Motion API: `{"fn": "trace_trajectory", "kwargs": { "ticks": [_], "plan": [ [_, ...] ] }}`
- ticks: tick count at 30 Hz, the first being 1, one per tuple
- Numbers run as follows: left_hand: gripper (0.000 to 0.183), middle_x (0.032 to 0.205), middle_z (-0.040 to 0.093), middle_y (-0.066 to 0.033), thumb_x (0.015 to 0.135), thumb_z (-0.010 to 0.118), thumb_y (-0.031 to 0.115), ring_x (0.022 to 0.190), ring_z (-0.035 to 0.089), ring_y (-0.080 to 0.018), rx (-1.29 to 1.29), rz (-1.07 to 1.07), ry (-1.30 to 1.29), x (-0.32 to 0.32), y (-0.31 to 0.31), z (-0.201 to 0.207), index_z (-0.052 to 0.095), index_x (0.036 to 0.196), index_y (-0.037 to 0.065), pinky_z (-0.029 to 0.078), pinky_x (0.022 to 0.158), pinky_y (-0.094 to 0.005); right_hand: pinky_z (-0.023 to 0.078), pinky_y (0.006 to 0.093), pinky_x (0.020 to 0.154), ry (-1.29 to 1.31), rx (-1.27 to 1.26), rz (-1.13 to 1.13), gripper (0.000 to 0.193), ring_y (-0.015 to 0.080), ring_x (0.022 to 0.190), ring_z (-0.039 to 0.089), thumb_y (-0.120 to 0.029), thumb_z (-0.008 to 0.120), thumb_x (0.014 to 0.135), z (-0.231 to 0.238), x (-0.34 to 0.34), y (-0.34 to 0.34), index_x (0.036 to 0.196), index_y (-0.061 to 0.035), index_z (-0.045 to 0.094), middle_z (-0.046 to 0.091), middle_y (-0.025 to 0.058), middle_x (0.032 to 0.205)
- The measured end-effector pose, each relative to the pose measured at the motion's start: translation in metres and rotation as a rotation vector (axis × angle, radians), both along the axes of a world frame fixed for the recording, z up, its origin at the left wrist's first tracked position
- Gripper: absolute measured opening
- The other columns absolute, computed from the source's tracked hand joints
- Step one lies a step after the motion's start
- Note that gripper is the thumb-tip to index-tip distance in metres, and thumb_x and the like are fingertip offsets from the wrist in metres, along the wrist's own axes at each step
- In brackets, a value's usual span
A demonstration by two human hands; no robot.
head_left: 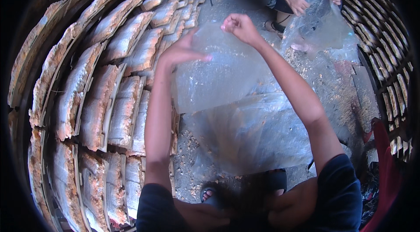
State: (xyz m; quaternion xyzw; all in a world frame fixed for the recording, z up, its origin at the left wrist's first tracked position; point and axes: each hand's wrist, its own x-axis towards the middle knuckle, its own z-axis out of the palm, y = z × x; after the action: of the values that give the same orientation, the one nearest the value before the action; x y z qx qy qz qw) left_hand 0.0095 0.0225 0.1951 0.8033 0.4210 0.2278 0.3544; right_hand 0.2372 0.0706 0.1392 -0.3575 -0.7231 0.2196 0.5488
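A cloudy, clear plastic bag (pixel 218 74) hangs in front of me. My right hand (pixel 239 26) pinches it near its upper right corner, fingers curled and closed. My left hand (pixel 183 52) is at its upper left side, smeared by motion, with the thumb stretched away from the other fingers; nothing shows gripped between them. Below the bag, a larger wrinkled clear plastic sheet (pixel 262 131) spreads over the ground before my feet.
Tilted slabs with crumbly orange edges (pixel 92 105) rise in rows close on my left; similar rows (pixel 393 74) line the right. Across from me, another person's hands (pixel 298 4) hold a clear plastic bag (pixel 321 24). Crumbs litter the grey floor (pixel 315 74). Something red (pixel 383 162) stands at right.
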Motion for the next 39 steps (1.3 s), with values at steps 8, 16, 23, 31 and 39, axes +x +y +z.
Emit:
{"fn": "trace_trajectory", "kwargs": {
  "ticks": [8,16,23,31,39],
  "plan": [
    [0.038,0.116,0.052,-0.0166,0.091,0.048,0.028,0.103,0.054,-0.0234,-0.501,0.287,-0.546,0.016,0.008,-0.024,0.052,0.115,-0.001,0.044,0.089,-0.0323,0.034,0.0358,0.083,-0.479,0.519,-0.473,0.034,0.0206,0.093,0.050,-0.021,0.062,0.075,0.004,-0.042,-0.062,0.107,-0.0103,0.058,0.055,0.0049,0.098],
    [0.052,0.118,0.051,-0.0179,0.094,0.031,0.041,0.106,0.053,-0.0257,-0.663,0.062,-0.605,-0.002,0.007,-0.032,0.044,0.123,-0.001,0.045,0.090,-0.0357,0.019,0.0425,0.107,-0.789,0.553,-0.284,0.050,0.0262,0.126,0.033,-0.025,0.049,0.086,-0.063,-0.053,-0.076,0.130,-0.0046,0.038,0.033,0.0140,0.137],
    [0.054,0.122,0.048,-0.0228,0.095,0.027,0.038,0.111,0.050,-0.0330,-0.698,0.023,-0.652,-0.013,0.006,-0.029,0.039,0.126,-0.004,0.045,0.091,-0.0379,0.018,0.0435,0.107,-0.913,0.185,-0.406,0.055,0.0273,0.129,0.028,-0.030,0.044,0.089,-0.098,-0.015,-0.062,0.131,0.0014,0.032,0.029,0.0164,0.139],
    [0.055,0.124,0.047,-0.0213,0.094,0.029,0.039,0.115,0.047,-0.0333,-0.726,-0.026,-0.640,-0.008,0.003,-0.028,0.035,0.128,-0.004,0.040,0.094,-0.0405,0.023,0.0457,0.106,-0.718,0.428,-0.228,0.063,0.0306,0.129,0.028,-0.014,0.049,0.078,-0.105,-0.033,-0.060,0.134,0.0027,0.025,0.026,0.0185,0.140],
    [0.053,0.123,0.049,-0.0200,0.095,0.029,0.039,0.114,0.048,-0.0317,-0.571,0.038,-0.537,0.000,-0.005,-0.024,0.037,0.127,-0.003,0.038,0.096,-0.0406,0.026,0.0434,0.105,-0.651,0.015,-0.364,0.072,0.0324,0.127,0.029,-0.006,0.051,0.071,-0.097,-0.016,-0.055,0.136,0.0005,0.020,0.025,0.0180,0.140]
  ]
}}
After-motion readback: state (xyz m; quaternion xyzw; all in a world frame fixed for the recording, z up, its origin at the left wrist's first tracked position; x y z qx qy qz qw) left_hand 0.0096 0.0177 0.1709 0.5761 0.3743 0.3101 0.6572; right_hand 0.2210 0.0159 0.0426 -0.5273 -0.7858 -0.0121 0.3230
